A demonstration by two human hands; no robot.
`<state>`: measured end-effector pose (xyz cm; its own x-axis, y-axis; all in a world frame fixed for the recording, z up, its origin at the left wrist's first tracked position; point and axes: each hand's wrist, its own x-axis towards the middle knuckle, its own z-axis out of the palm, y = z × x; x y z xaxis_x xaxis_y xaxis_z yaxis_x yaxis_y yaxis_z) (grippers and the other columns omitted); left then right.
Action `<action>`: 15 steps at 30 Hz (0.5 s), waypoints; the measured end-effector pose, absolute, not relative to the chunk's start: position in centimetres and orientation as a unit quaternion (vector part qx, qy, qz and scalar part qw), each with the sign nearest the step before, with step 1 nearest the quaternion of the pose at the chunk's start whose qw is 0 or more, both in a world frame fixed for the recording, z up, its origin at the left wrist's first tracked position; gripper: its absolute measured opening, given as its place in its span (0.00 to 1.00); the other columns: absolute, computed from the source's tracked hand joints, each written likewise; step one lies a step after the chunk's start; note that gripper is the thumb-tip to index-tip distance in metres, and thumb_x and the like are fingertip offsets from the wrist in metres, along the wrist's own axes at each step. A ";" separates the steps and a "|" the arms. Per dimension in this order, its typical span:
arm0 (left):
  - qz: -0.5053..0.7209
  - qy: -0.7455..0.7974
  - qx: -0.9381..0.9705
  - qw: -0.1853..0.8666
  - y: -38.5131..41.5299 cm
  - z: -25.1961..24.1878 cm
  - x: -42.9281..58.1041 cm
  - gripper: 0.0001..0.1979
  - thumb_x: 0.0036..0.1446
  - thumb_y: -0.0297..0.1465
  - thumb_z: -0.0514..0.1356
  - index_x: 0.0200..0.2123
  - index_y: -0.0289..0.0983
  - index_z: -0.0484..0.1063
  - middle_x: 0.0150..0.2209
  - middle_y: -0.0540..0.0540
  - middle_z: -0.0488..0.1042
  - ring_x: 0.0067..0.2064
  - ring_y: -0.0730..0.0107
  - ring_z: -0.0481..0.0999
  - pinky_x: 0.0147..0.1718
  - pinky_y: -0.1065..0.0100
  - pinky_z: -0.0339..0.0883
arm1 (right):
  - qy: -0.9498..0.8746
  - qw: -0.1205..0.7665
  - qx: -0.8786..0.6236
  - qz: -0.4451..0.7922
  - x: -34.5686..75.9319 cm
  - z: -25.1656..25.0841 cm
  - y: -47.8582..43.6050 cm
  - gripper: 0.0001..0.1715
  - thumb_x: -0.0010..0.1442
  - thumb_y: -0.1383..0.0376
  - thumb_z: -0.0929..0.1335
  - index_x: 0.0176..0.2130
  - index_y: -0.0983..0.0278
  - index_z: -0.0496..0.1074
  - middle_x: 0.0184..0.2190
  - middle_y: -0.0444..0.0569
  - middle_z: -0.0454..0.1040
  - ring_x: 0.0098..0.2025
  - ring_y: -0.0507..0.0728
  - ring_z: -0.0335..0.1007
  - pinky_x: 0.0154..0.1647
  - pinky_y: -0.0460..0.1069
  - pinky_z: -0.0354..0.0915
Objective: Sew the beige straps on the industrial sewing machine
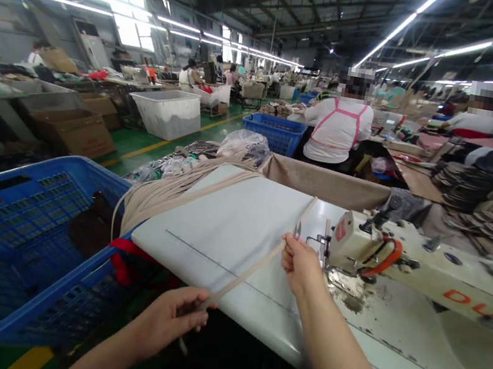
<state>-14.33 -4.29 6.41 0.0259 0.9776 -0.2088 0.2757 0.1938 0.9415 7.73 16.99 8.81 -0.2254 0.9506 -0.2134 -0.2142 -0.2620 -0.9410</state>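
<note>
A narrow beige fabric strip (251, 270) stretches at a slant over the white sewing table (216, 223). My left hand (173, 322) is closed around its near end just off the table's front edge, and a short tail hangs below the fingers. Farther up the strip, my right hand (302, 264) is closed on a small pair of thread snips (298, 230), pointed metal blades upward beside the strip. Most of the snips is hidden by the fingers. Just right of that hand stands the head of a sewing machine (354, 243).
A bundle of beige strips (179, 189) drapes over the table's left edge. Left of it is a blue plastic crate (65, 167) with a red strap (122, 261) at its side. A fabric-lined trough (332, 183) borders the far edge; a person (338, 130) sits beyond.
</note>
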 end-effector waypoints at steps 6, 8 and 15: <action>0.316 0.662 0.646 0.211 -0.6 9.9 -20.2 0.16 0.67 0.39 0.56 0.50 0.41 0.80 0.42 0.45 0.77 0.44 0.62 0.76 0.47 0.63 0.68 | -0.449 0.352 -0.412 0.710 6.6 10.2 15.2 0.33 0.45 0.48 0.77 0.42 0.68 0.72 0.18 0.30 0.50 0.19 0.45 0.36 0.20 0.45 0.33; 0.290 0.683 0.660 0.116 1.3 11.3 -23.1 0.17 0.67 0.38 0.54 0.51 0.41 0.80 0.45 0.44 0.77 0.48 0.61 0.76 0.51 0.62 0.68 | -0.491 0.304 -0.400 0.712 6.6 10.1 13.6 0.34 0.48 0.47 0.76 0.45 0.69 0.73 0.18 0.31 0.50 0.19 0.46 0.37 0.21 0.45 0.33; 0.201 0.811 0.545 -0.072 3.4 14.5 -36.2 0.20 0.65 0.36 0.54 0.53 0.39 0.79 0.47 0.41 0.77 0.50 0.57 0.74 0.54 0.60 0.67 | -0.669 0.205 -0.454 0.552 10.3 8.0 10.0 0.39 0.51 0.32 0.67 0.31 0.65 0.77 0.16 0.35 0.46 0.19 0.48 0.42 0.21 0.47 0.38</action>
<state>-36.17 3.42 14.55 -0.3963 0.8549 0.3347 0.9124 0.3261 0.2475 10.30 10.04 7.97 -0.5043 0.8332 -0.2269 0.3816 -0.0207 -0.9241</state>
